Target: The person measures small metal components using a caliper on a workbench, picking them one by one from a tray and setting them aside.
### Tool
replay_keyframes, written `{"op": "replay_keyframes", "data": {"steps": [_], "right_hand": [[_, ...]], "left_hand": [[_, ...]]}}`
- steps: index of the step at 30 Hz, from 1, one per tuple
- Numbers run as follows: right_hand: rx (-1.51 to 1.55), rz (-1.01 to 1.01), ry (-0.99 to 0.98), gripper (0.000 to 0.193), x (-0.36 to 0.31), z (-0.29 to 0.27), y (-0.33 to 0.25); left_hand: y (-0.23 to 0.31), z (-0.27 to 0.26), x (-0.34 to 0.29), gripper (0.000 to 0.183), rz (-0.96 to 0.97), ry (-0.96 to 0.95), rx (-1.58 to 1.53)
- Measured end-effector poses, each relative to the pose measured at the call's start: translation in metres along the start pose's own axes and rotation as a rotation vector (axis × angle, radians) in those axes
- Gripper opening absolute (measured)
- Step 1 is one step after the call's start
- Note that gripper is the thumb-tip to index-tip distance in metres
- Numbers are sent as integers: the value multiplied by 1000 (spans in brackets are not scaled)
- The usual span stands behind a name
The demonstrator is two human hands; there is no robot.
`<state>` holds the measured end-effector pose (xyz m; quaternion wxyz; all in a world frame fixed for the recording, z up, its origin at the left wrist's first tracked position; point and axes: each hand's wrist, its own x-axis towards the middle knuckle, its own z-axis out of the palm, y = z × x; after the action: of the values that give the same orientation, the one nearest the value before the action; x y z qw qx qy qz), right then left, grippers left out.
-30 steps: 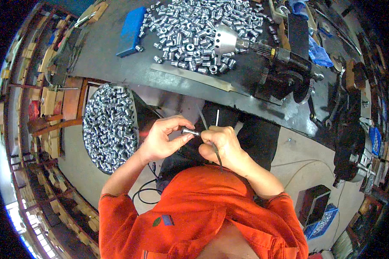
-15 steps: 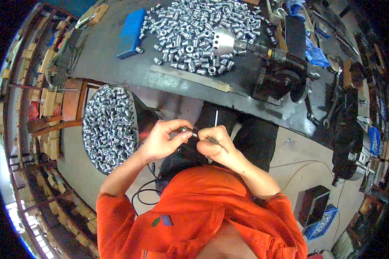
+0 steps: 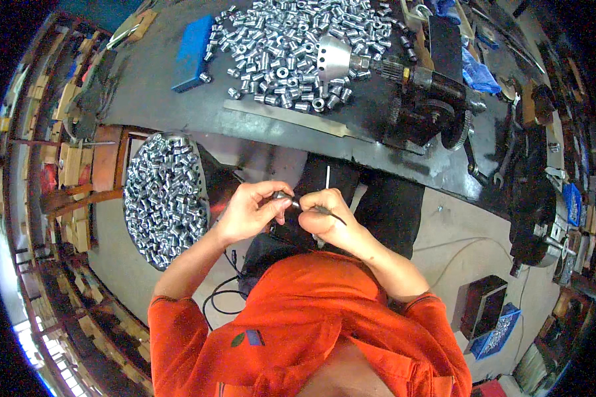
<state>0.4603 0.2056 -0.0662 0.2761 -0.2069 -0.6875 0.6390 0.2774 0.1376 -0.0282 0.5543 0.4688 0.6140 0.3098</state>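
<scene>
Above my lap, my left hand (image 3: 250,210) pinches a small shiny metal sleeve (image 3: 282,196) between thumb and fingertips. Close beside it, my right hand (image 3: 326,210) is closed around a slender dark tool (image 3: 332,215). The tool's thin, slightly bent end sticks out toward my right wrist. Its other end points at the sleeve, but fingers hide most of the contact, so I cannot tell how far it goes in. Many similar metal sleeves (image 3: 165,205) fill a rounded container by my left forearm. A large loose heap of metal sleeves (image 3: 281,49) lies on the dark workbench (image 3: 146,86).
A blue box (image 3: 193,53) stands left of the heap. At right, a geared machine (image 3: 437,112) with a silver conical head (image 3: 334,58) is on the bench. A flat metal bar (image 3: 285,118) lies near the bench edge. A cable (image 3: 212,298) loops on the floor.
The view has shifted slightly. Both hands stay together over my lap, and the bent end of the tool has swung a little at my right hand.
</scene>
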Motion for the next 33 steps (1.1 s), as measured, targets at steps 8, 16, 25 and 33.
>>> {"op": "replay_keyframes", "data": {"steps": [8,16,25,33], "right_hand": [[-220,-6,1,8,0,-6,1],[-197,39,21,19,-1,-1,-8],[-276,-341,80,26,-77,-35,18],[-645,-237,274,18,-128,-31,64]], "left_hand": [[-3,-12,7,21,110,-66,-82],[-7,-11,6,21,122,-26,-155],[-14,-49,4,19,53,231,-148],[-65,-10,93,27,-98,-86,-105]]}}
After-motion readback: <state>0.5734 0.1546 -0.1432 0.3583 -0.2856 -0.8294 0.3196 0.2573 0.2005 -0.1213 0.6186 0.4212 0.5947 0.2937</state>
